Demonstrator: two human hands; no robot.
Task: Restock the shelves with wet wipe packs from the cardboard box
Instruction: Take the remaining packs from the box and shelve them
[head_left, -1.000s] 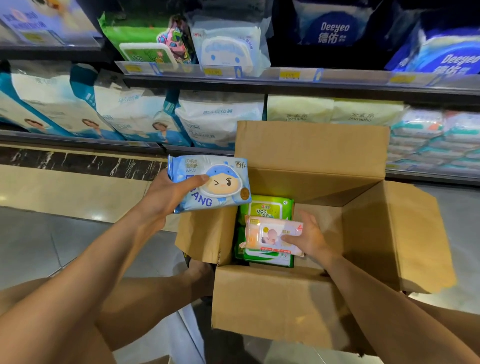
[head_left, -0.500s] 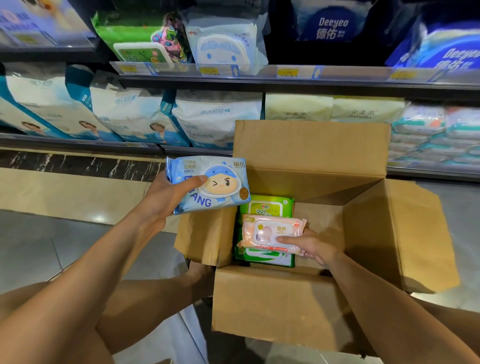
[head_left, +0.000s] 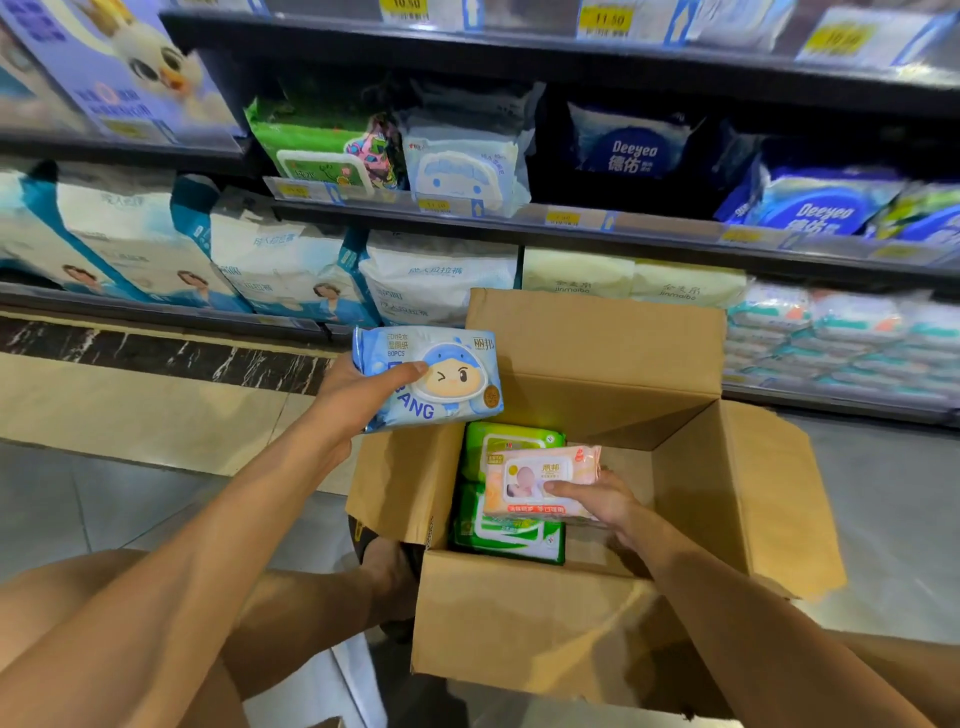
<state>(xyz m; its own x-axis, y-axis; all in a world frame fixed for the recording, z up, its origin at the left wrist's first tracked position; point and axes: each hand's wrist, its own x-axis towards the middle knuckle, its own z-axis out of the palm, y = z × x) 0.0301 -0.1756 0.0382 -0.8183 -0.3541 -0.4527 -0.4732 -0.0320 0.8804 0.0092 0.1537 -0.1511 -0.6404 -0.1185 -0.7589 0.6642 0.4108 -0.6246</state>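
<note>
An open cardboard box (head_left: 602, 338) stands on the floor before the shelves. My left hand (head_left: 358, 395) grips a blue wet wipe pack (head_left: 447, 379) with a winking cartoon face, held above the box's left flap. My right hand (head_left: 605, 501) holds a pink wet wipe pack (head_left: 535, 478) inside the box, just over two green wipe packs (head_left: 506, 535) lying at the bottom. On the middle shelf (head_left: 571, 221) stand a green pack (head_left: 322, 150) and a pale blue pack (head_left: 462, 171).
The lower shelf carries large white and blue bags (head_left: 280, 270) on the left and stacked packs (head_left: 841, 338) on the right. Dark blue Deeyeo packs (head_left: 826, 208) fill the middle shelf's right side. My bare knees sit low in view on grey floor tiles (head_left: 78, 499).
The view has tilted upward, so more of the upper shelves shows. The pink pack has risen slightly in my right hand. The blue pack stays held at the box's left.
</note>
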